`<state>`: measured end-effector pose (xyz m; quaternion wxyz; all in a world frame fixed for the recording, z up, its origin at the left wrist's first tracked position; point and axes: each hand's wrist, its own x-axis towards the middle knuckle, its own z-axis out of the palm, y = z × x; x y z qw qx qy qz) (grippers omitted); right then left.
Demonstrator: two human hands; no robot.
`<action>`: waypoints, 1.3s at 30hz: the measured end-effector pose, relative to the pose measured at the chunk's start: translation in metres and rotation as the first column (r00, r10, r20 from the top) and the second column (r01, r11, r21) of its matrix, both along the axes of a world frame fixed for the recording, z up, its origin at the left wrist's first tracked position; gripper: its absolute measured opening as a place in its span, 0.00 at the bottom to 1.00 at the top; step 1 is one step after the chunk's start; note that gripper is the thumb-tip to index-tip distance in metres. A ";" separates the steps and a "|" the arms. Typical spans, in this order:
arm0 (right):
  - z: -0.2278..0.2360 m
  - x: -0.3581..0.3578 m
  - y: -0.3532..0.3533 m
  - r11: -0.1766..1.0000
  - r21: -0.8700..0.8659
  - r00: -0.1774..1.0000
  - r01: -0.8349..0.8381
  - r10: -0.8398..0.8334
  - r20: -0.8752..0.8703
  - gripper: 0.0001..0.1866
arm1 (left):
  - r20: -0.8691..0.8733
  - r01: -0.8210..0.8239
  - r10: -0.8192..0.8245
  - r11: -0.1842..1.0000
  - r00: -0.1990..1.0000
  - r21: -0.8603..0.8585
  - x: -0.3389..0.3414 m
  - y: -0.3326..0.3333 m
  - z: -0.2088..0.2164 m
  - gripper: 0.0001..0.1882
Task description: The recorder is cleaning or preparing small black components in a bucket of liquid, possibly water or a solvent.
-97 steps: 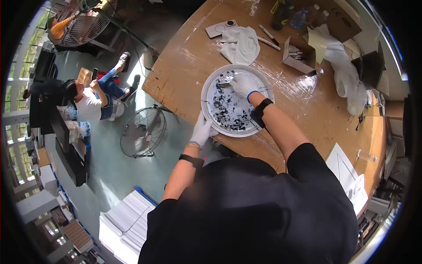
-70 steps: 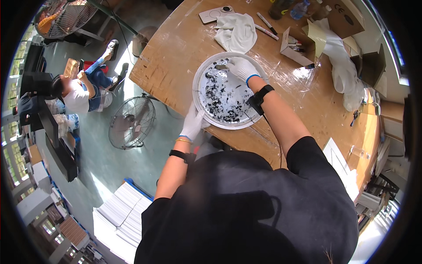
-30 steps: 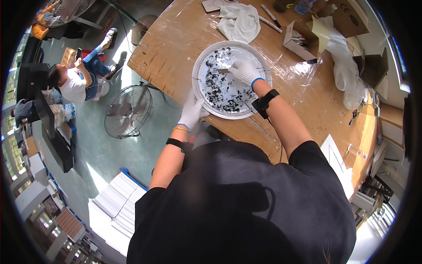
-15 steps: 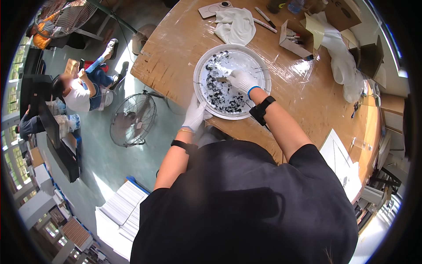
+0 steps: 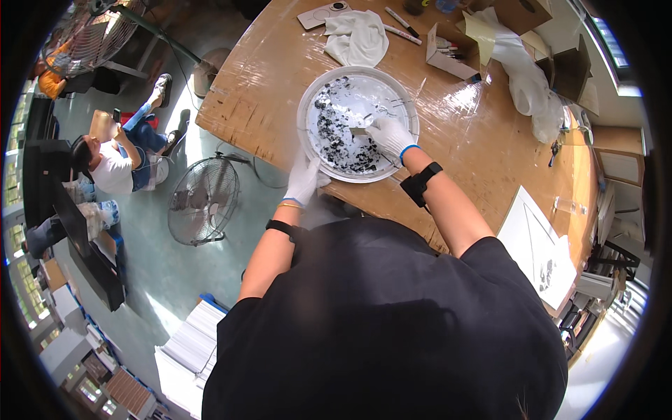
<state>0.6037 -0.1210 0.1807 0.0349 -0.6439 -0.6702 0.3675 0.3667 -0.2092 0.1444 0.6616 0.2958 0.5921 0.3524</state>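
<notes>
A round white tray (image 5: 387, 94) sits near the table's edge, its inside strewn with black flakes (image 5: 339, 143) mostly on the left and lower side. Wearing a white glove, my right hand (image 5: 390, 135) is closed on a small flat scraper (image 5: 359, 131), held over the middle of the tray. My left hand (image 5: 304, 180), gloved too, grips the tray's lower-left rim, its fingers partly hidden beneath the edge.
On the wooden table (image 5: 259, 105) lie a white cloth (image 5: 355, 38), markers (image 5: 402, 33), an open box of pens (image 5: 455, 54) and clear plastic wrap (image 5: 532, 98). A white sheet (image 5: 528, 231) lies right. A floor fan (image 5: 203, 199) and a seated person (image 5: 115, 164) are left.
The scraper in my right hand has shifted rightward and slightly down within the tray. My left hand stays at the rim. The whole view has shifted a little.
</notes>
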 end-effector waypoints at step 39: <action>0.008 0.033 -0.068 0.973 -0.030 0.966 0.229 -0.224 0.130 0.19 | 0.021 0.052 -0.050 0.993 0.999 -0.103 0.004 0.005 0.018 0.24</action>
